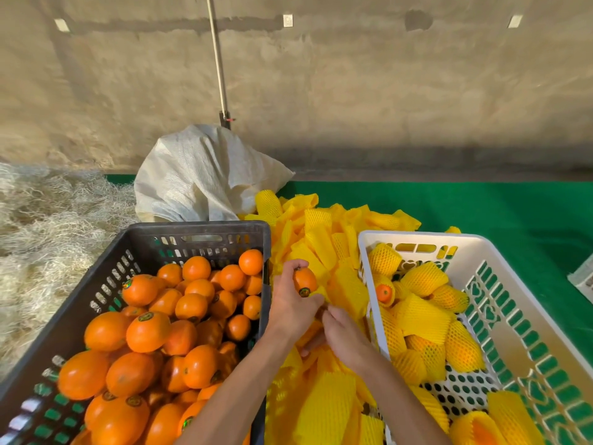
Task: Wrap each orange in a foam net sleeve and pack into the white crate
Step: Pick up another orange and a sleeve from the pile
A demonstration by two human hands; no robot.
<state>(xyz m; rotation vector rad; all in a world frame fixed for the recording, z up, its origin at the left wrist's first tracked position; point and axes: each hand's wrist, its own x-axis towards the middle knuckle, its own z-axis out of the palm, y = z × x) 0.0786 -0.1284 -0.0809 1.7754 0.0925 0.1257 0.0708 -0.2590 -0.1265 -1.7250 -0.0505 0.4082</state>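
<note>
My left hand [293, 300] grips a bare orange [305, 280] with a sticker, held over the pile of yellow foam net sleeves [324, 248] between the two crates. Just below and right of it, my right hand [343, 335] has its fingers curled down into the sleeve pile, pinching a yellow sleeve; the fingertips are partly hidden. The dark crate [199, 231] on the left is full of bare oranges [147, 329]. On the right, the white crate [417, 240] holds several oranges wrapped in yellow sleeves [423, 277].
A white woven sack [199, 175] stands behind the dark crate, with a thin pole [218, 59] rising behind it. Pale straw [48, 226] lies at the left. Green matting [481, 207] covers the surface at the back right. A pale box corner [582, 277] shows at the right edge.
</note>
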